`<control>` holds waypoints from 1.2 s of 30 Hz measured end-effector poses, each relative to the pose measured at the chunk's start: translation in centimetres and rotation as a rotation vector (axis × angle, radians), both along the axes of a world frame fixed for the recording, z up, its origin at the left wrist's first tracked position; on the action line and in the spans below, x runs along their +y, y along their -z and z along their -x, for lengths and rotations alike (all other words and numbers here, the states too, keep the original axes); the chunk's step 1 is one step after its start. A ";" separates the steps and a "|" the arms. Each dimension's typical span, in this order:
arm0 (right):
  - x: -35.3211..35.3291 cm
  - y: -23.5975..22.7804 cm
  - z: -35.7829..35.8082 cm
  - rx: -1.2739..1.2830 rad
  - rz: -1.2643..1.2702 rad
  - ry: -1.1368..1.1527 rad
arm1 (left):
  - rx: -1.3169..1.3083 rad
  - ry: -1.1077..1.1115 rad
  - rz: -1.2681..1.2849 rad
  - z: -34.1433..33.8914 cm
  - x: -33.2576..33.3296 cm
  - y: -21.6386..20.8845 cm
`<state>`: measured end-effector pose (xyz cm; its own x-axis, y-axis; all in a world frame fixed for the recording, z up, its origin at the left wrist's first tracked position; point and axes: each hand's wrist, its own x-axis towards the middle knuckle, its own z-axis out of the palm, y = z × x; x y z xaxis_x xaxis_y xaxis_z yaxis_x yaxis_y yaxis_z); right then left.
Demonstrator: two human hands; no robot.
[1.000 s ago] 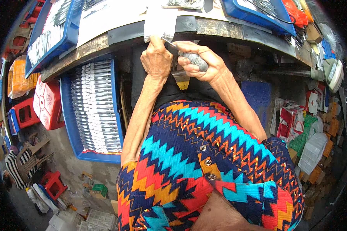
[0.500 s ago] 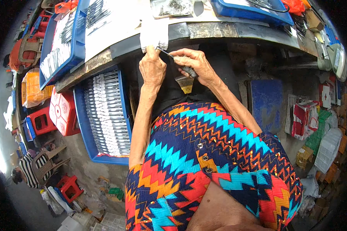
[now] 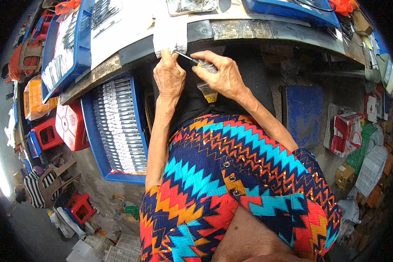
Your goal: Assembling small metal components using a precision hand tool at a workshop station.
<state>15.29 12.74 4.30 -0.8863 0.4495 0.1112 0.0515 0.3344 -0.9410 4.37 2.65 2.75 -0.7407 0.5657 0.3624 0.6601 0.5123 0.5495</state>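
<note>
Over the front edge of the workbench (image 3: 161, 49) hangs a white cloth (image 3: 170, 35). My left hand (image 3: 169, 76) is closed in a pinch at the cloth's lower end, on a small piece too hidden to name. From the right, my right hand (image 3: 222, 75) grips what looks like a screwdriver (image 3: 186, 56), its thin metal shaft pointing left. The tip meets the spot at my left fingertips. Grey handle material shows between the right thumb and fingers. Below the hands, a brush-like thing with a yellow part (image 3: 209, 97) lies by my dark-clothed lap.
Under the bench at left stands a blue tray (image 3: 113, 177) filled with rows of slim metal-and-white tools. Another blue tray (image 3: 81, 54) rests on the bench's left, a third (image 3: 288, 16) at its right. A shallow tray of small parts (image 3: 191, 6) sits behind the cloth. A person (image 3: 32, 187) sits far left.
My right hand has turned, bringing the screwdriver's handle up into the palm; before, it hung below the fingers. My left hand keeps its pinch at the cloth. The whole view has shifted slightly.
</note>
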 end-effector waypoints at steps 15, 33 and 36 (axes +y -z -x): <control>0.2 -0.8 0.2 0.207 -0.628 -0.022 | -0.008 -0.001 -0.045 -0.1 0.1 0.2; 1.0 -2.1 0.5 -0.154 1.015 -0.100 | 0.008 -0.006 -0.031 -0.1 0.0 0.2; 1.4 -1.8 0.6 -0.166 1.183 -0.118 | 0.020 -0.006 -0.049 0.0 0.2 0.3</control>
<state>14.74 14.17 6.11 -0.8934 0.1116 -0.4353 0.2280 -0.7221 -0.6531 4.36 2.80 2.44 -0.7363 0.5427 0.4041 0.6682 0.4892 0.5605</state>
